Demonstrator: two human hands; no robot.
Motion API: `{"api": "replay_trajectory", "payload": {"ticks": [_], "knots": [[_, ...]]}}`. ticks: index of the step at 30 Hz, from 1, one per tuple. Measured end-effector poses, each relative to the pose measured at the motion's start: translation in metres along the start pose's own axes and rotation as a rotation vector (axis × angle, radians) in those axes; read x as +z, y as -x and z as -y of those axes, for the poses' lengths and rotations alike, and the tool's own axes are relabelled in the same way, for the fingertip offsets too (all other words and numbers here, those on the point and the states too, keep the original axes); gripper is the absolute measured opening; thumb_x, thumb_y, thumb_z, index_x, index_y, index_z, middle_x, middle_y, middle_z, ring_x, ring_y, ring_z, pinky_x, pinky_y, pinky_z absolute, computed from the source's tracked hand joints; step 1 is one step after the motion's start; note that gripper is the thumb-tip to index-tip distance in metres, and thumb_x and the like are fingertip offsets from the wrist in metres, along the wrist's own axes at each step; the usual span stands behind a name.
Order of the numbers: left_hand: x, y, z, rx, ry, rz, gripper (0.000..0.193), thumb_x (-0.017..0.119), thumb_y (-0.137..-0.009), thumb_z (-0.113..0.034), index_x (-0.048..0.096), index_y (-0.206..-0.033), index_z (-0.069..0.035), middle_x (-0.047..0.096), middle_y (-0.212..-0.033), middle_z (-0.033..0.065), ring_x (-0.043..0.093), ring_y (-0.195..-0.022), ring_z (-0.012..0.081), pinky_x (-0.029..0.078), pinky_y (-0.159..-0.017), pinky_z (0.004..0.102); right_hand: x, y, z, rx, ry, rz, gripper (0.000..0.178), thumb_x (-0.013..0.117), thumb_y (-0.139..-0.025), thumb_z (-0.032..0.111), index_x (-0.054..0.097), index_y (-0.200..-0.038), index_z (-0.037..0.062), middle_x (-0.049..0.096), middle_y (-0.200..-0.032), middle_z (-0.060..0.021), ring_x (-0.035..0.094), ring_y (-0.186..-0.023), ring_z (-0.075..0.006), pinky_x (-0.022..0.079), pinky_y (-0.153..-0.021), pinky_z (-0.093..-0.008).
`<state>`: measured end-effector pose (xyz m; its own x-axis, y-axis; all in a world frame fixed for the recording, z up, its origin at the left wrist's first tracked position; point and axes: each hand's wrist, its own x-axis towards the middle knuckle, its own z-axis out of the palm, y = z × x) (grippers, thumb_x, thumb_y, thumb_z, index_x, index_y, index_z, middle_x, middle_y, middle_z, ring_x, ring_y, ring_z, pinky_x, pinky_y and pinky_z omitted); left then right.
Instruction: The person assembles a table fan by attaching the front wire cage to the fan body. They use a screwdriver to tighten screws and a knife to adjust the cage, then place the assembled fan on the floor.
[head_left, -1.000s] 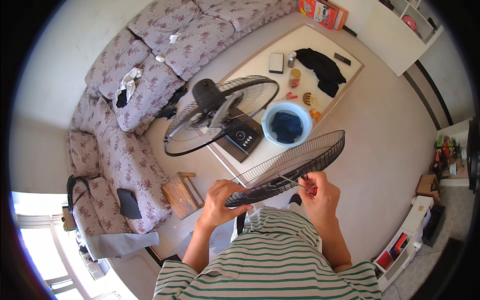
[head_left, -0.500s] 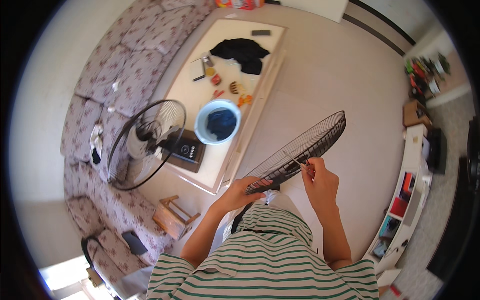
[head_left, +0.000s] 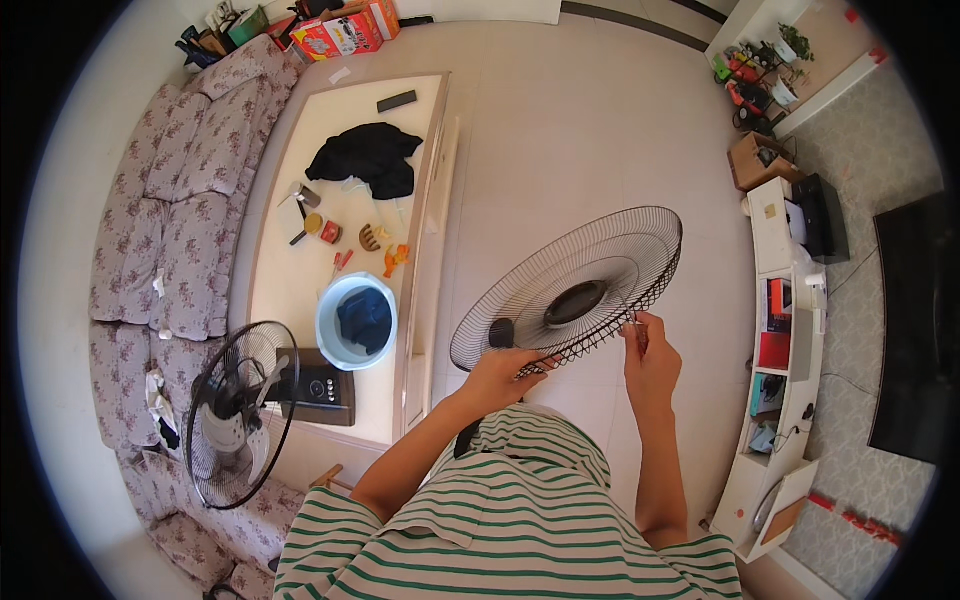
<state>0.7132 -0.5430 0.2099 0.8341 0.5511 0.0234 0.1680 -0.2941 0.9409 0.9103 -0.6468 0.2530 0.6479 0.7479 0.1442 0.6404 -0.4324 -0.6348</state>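
Observation:
In front of my body a round black wire fan grille (head_left: 575, 303) is held tilted, its broad face with the dark oval centre turned up toward me. My left hand (head_left: 505, 380) is closed round its near rim at the lower left. Up at the right end of the rim, my right hand (head_left: 650, 365) has its thumb and fingers pinched together. Whatever sits between those fingertips is too small to make out. The rest of the fan (head_left: 240, 410), with grey blades and a black outer ring, stands at the left between the sofa and the table.
A long cream table (head_left: 290, 235) carries a light blue basin (head_left: 325, 335) with dark cloth in it, a black garment (head_left: 370, 160) and small items. Beyond it runs a floral sofa (head_left: 185, 265). At the right stands a low white cabinet (head_left: 770, 220) with a cardboard box (head_left: 750, 165) at its far end.
The grille has turned from nearly edge-on to show its broad face. Both hands have stayed by its rim. A thin pale strip at my right fingers no longer shows. My view has swung right.

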Motion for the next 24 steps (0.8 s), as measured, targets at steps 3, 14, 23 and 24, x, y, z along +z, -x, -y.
{"api": "replay_trajectory", "payload": {"ticks": [3,14,23,24], "knots": [[-0.018,-0.03,0.006,0.03,-0.123,0.062,0.031,0.065,-0.076,-0.006,0.061,-0.107,-0.005,0.067,-0.092,0.0079,0.065,-0.081,0.0228,0.052,-0.068,0.0291,0.01,-0.027,0.0,0.062,-0.122,0.014,0.02,0.054,-0.091,0.015,0.054,-0.105,0.0011,0.068,-0.081,-0.0059,0.051,-0.058,-0.0061,0.042,-0.057,-0.0197],[-0.054,-0.092,0.041,0.151,-0.466,-0.054,0.026,0.058,-0.075,-0.006,0.062,-0.101,-0.007,0.067,-0.095,0.0059,0.065,-0.081,0.0216,0.052,-0.066,0.0311,0.063,-0.121,-0.01,0.646,-0.605,0.19,0.028,0.051,-0.092,0.034,0.054,-0.094,0.0053,0.068,-0.086,-0.0106,0.024,-0.038,-0.0005,0.018,-0.036,-0.0184],[-0.031,-0.121,0.061,0.013,-0.519,-0.078,0.021,0.055,-0.074,-0.005,0.06,-0.094,-0.005,0.064,-0.109,0.0048,0.061,-0.098,0.0199,0.049,-0.078,0.033,0.102,-0.195,-0.053,0.725,-0.706,0.622,0.025,0.056,-0.088,0.026,0.051,-0.103,0.0063,0.066,-0.094,-0.0178,0.021,-0.035,-0.0008,0.015,-0.033,-0.0181],[-0.025,-0.125,0.061,-0.017,-0.526,-0.1,0.021,0.055,-0.073,-0.005,0.06,-0.094,-0.005,0.064,-0.109,0.0044,0.061,-0.098,0.0195,0.049,-0.078,0.0331,0.104,-0.204,-0.059,0.72,-0.748,0.683,0.026,0.056,-0.087,0.023,0.051,-0.105,0.0059,0.065,-0.095,-0.0183,0.021,-0.035,-0.0009,0.015,-0.033,-0.0181]]}}
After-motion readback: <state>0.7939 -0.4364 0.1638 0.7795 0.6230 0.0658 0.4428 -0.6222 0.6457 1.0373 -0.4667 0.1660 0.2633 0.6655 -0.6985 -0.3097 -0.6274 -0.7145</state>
